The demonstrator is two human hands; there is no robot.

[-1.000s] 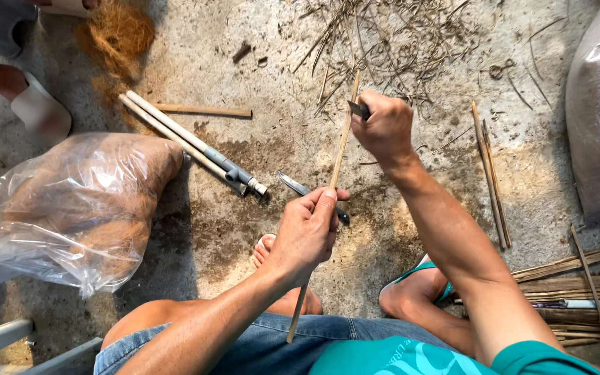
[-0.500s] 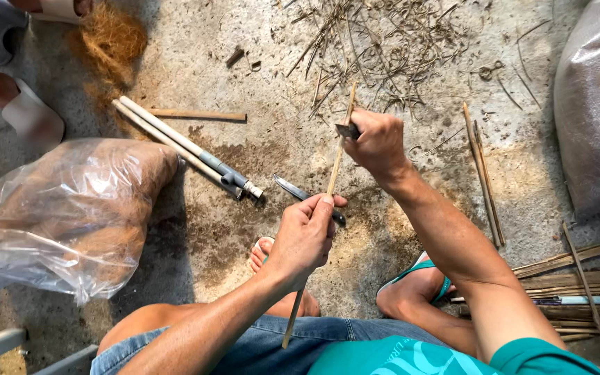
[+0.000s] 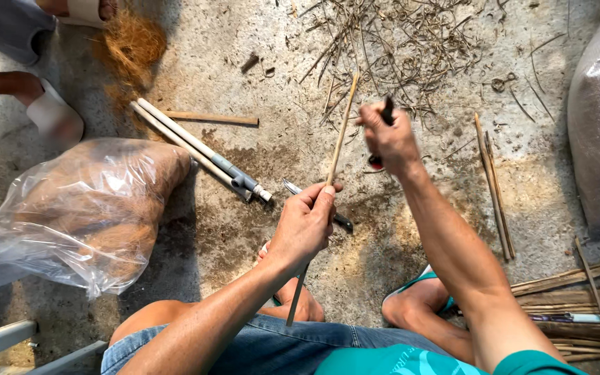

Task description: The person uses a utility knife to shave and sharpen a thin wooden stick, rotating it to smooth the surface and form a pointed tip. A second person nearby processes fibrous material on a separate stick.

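My left hand (image 3: 306, 223) grips a long thin bamboo stick (image 3: 339, 137) around its middle, tilted up and away from me. My right hand (image 3: 390, 139) is closed on a dark-handled knife (image 3: 387, 111), held just to the right of the stick's upper part and apart from it. A second knife (image 3: 293, 187) lies on the concrete ground behind my left hand, partly hidden by it. My bare feet rest on the ground below my hands.
A clear plastic bag of brown fibre (image 3: 78, 208) lies at the left. Two white pipes (image 3: 199, 149) and a short stick (image 3: 210, 118) lie beyond it. Shavings (image 3: 397, 42) litter the top. Thin sticks (image 3: 493, 184) and a bamboo bundle (image 3: 571, 298) lie right. Another person's sandalled foot (image 3: 53, 114) is top left.
My right hand has moved off the stick to the right and lifted the knife, which stood against the stick before. My left hand keeps its grip on the stick.
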